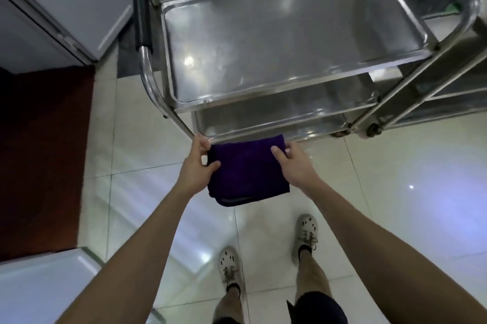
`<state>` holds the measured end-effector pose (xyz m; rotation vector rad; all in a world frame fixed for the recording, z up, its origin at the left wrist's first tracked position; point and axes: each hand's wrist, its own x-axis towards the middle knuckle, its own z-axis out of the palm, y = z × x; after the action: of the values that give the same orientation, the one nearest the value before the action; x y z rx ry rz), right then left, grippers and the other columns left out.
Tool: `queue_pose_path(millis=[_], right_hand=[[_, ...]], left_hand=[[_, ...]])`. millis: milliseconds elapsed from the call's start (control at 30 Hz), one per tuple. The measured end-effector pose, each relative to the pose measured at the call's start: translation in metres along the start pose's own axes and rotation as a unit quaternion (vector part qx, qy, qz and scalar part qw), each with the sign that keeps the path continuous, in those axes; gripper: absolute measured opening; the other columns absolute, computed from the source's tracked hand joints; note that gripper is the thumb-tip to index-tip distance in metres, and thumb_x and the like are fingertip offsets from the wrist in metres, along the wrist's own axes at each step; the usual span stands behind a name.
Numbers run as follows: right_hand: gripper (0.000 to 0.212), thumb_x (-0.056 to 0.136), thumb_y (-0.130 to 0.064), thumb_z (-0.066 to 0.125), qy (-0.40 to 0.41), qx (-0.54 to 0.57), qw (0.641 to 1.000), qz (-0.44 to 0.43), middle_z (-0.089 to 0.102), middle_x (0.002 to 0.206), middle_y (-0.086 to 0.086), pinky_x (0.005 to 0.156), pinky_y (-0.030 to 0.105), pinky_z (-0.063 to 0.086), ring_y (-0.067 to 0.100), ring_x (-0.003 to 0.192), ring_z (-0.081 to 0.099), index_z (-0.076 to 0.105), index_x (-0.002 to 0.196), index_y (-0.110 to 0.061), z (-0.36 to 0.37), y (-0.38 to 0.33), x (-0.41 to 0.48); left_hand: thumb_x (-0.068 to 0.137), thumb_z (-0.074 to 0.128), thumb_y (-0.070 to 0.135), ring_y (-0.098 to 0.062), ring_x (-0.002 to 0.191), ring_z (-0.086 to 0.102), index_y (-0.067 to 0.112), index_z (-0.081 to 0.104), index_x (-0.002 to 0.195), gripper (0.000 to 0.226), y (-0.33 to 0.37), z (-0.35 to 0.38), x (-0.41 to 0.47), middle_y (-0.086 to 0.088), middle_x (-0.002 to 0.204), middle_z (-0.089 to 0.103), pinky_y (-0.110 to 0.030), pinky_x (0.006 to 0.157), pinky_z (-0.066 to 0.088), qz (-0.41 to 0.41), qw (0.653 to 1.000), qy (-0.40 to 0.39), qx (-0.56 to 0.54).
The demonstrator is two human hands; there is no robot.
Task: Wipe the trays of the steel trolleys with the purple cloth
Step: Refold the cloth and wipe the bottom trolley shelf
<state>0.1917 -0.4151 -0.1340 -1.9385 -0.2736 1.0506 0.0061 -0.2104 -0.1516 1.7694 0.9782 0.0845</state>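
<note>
Person stands on a tiled floor [147, 139] facing a steel trolley [263, 65], holding the folded purple cloth [247, 173] in the air between both hands, in front of and lower in frame than the trolley's trays. Left hand [200, 165] pinches the cloth's left edge, thumb on top and fingers curled under; right hand [292, 160] pinches the right edge near the far corner, thumb lying on top of the fabric. Both hands are closed on the cloth, not spread. The cloth is folded to a rough rectangle, held near flat, a folded seam showing at its near bottom edge; its far edge sits just beside the front rim of the lower tray [263, 123] in the picture, contact cannot be told. The top tray [290, 39] lies straight ahead and up-frame from the hands, bare steel, with its long axis running left-right and tilted a little, right end further away. The cloth's longer side runs roughly parallel to that axis. Both hands look about equally near the trolley; the left is closer to the trolley's black-gripped handle [142, 12], the right closer to tray centre. A second trolley [453, 60] stands just beside the first on the right, partly cut off. Judged step: readying the cloth before the first wipe; next move likely needs a forward reach onto a tray, probably one hand pressing the cloth flat.
</note>
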Motion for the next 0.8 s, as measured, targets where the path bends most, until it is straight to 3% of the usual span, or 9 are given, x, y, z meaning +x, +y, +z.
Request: queue_pose_path(millis=[100,200,367,433,500,567,667,733,800], right_hand=[[0.05,0.11,-0.026,0.063,-0.062,0.03,0.997,0.024,0.072,0.128,0.006,0.092,0.049,0.066,0.022,0.109,0.075,0.031,0.149,-0.022,-0.004,0.022,0.038],[0.069,0.106,-0.003,0.06,-0.086,-0.017,0.996,0.005,0.076,0.114,0.002,0.086,0.049,0.067,0.023,0.1,0.078,0.015,0.147,-0.035,-0.004,0.058,0.082],[0.039,0.105,-0.002,0.054,-0.039,-0.134,0.989,-0.051,0.07,0.1,0.004,0.068,0.051,0.063,0.029,0.082,0.072,0.04,0.122,-0.035,0.012,0.128,0.149],[0.032,0.104,-0.002,0.054,-0.035,-0.17,0.982,-0.073,0.069,0.101,0.0,0.066,0.04,0.059,0.026,0.083,0.069,0.053,0.111,-0.033,0.025,0.163,0.183],[0.033,0.104,0.0,0.052,-0.029,-0.181,0.98,-0.08,0.068,0.108,-0.006,0.059,0.018,0.05,0.016,0.089,0.066,0.061,0.107,-0.031,0.04,0.203,0.221],[0.033,0.104,0.0,0.051,-0.021,-0.183,0.979,-0.085,0.066,0.116,-0.006,0.06,0.01,0.046,0.007,0.094,0.062,0.064,0.113,-0.029,0.058,0.243,0.259],[0.032,0.105,-0.004,0.056,-0.017,-0.18,0.979,-0.096,0.065,0.123,-0.003,0.064,0.011,0.048,0.012,0.098,0.062,0.065,0.126,-0.025,0.083,0.299,0.318],[0.033,0.105,-0.006,0.059,-0.025,-0.192,0.976,-0.102,0.065,0.125,-0.002,0.075,0.022,0.056,0.016,0.1,0.064,0.065,0.132,-0.024,0.097,0.33,0.357],[0.035,0.105,-0.006,0.059,-0.015,-0.211,0.968,-0.134,0.064,0.124,-0.004,0.078,0.021,0.053,0.013,0.098,0.063,0.065,0.134,-0.024,0.108,0.349,0.399]], left_hand=[[0.098,0.067,0.0,-0.016,0.108,0.068,0.027,0.053,0.103,0.03,-0.02,0.023,0.02,0.013,0.111,0.07,-0.056,0.085,0.062,-0.001,0.998,0.052,0.048],[0.097,0.065,-0.001,-0.004,0.107,0.066,0.028,0.058,0.105,0.03,-0.05,0.052,0.049,0.019,0.108,0.071,-0.045,0.085,0.061,-0.009,0.995,0.066,0.074],[0.096,0.069,-0.002,0.0,0.101,0.065,0.022,0.062,0.092,0.026,-0.122,0.107,0.098,0.018,0.098,0.07,-0.043,0.09,0.058,-0.025,0.993,0.107,0.047],[0.095,0.071,-0.002,-0.006,0.098,0.064,0.022,0.068,0.09,0.025,-0.16,0.129,0.122,0.016,0.094,0.072,-0.045,0.096,0.058,-0.022,0.993,0.115,0.022],[0.095,0.077,0.002,-0.008,0.103,0.065,0.023,0.074,0.095,0.02,-0.203,0.151,0.147,0.011,0.105,0.075,-0.042,0.099,0.059,-0.041,0.992,0.12,-0.005],[0.091,0.086,0.009,0.003,0.101,0.069,0.022,0.076,0.11,0.024,-0.247,0.172,0.172,0.003,0.124,0.072,-0.028,0.088,0.063,-0.065,0.992,0.104,-0.032],[0.083,0.092,0.003,0.023,0.086,0.065,0.016,0.07,0.133,0.056,-0.312,0.204,0.218,-0.004,0.137,0.066,-0.005,0.067,0.054,-0.068,0.995,0.053,-0.041],[0.082,0.09,0.0,0.025,0.09,0.064,0.017,0.067,0.14,0.065,-0.346,0.219,0.252,-0.001,0.136,0.066,0.001,0.07,0.048,-0.058,0.997,0.044,-0.012],[0.085,0.086,0.0,0.005,0.113,0.069,0.021,0.064,0.145,0.068,-0.368,0.226,0.29,0.002,0.137,0.065,-0.01,0.087,0.056,-0.034,0.998,0.054,-0.005]])
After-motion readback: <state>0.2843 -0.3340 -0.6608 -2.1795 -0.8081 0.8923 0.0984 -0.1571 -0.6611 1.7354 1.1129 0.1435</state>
